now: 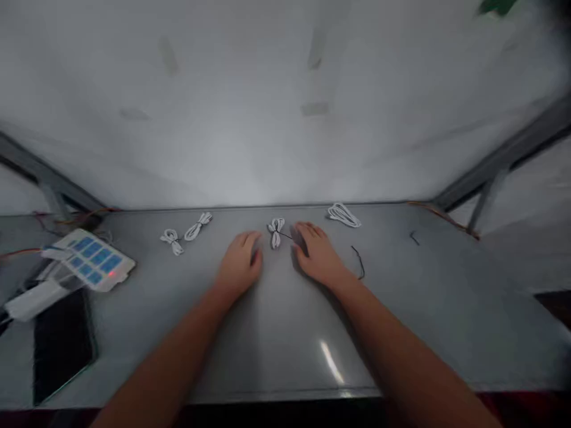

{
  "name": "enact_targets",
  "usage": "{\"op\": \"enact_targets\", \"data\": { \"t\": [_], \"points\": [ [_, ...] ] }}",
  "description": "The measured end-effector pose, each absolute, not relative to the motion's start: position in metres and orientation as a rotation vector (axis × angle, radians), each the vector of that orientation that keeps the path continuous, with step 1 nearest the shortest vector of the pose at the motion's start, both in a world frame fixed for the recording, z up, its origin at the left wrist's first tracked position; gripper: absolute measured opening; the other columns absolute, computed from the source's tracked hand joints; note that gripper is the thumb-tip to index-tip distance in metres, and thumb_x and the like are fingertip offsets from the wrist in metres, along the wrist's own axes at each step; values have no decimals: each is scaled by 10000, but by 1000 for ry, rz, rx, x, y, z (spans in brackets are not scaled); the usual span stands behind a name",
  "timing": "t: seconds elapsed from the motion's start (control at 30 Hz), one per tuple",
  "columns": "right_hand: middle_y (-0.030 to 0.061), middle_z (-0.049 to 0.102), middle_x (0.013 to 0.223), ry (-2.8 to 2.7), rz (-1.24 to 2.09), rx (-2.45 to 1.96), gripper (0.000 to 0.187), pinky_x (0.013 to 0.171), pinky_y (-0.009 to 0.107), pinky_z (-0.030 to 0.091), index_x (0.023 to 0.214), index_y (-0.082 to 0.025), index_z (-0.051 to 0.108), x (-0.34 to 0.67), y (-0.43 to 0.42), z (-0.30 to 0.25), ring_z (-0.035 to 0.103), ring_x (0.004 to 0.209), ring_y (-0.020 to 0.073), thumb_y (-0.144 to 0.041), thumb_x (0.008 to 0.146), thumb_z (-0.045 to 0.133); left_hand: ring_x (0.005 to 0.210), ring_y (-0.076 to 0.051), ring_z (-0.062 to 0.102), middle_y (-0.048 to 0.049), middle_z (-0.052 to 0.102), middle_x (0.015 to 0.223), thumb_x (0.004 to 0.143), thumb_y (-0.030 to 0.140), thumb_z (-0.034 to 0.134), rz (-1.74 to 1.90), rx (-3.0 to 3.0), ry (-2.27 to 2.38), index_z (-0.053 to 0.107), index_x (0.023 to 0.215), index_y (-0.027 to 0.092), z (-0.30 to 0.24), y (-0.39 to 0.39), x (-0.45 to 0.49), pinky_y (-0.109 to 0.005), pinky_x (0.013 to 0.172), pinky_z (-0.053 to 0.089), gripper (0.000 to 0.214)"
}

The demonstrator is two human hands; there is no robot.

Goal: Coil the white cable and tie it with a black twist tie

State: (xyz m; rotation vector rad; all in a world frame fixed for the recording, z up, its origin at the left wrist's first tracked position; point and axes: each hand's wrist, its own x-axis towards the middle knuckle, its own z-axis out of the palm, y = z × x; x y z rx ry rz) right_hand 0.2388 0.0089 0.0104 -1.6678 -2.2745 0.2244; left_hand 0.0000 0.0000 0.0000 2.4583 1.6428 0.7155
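A small white cable bundle (276, 232), tied at its middle with a dark tie, lies on the grey table (285, 333) between my hands. One end of the tie stretches right toward my right hand (317, 252). That hand rests on the table with its thumb apart from its fingers; no held thing shows in it. To the left of the bundle, my left hand (241, 261) also rests on the surface, thumb and fingers apart and nothing between them. Farther right is a looped white cable (343, 215) without a visible tie around its middle.
Two tied white bundles, one (172, 241) nearer and another (198, 226) beside it, lie at left. A power strip (96, 260) and a dark tablet-like slab (63, 342) occupy the left end. A loose black tie (358, 261) lies by my right forearm; a white wall stands behind.
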Motion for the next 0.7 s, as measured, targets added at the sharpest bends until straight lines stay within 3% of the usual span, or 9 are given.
{"op": "enact_targets", "data": {
  "t": [0.17, 0.7],
  "points": [
    [153, 384, 1656, -2274, 199, -1824, 588, 1255, 573, 219, 1547, -100, 461, 238, 5, 5, 313, 1534, 389, -356, 1022, 388, 1456, -361, 443, -197, 519, 1535, 1019, 353, 442, 546, 2464, 1869, 540, 1445, 115, -11, 7, -8, -552, 1211, 372, 498],
    [133, 352, 1676, -2286, 217, -1845, 583, 1263, 542, 209, 1565, -137, 450, 238, 8, 2, 297, 1550, 361, -370, 1032, 404, 1445, -360, 454, -187, 512, 1547, 1032, 367, 415, 515, 2468, 1906, 548, 1462, 126, -12, 6, -7, -544, 1198, 388, 510]
  ]
}}
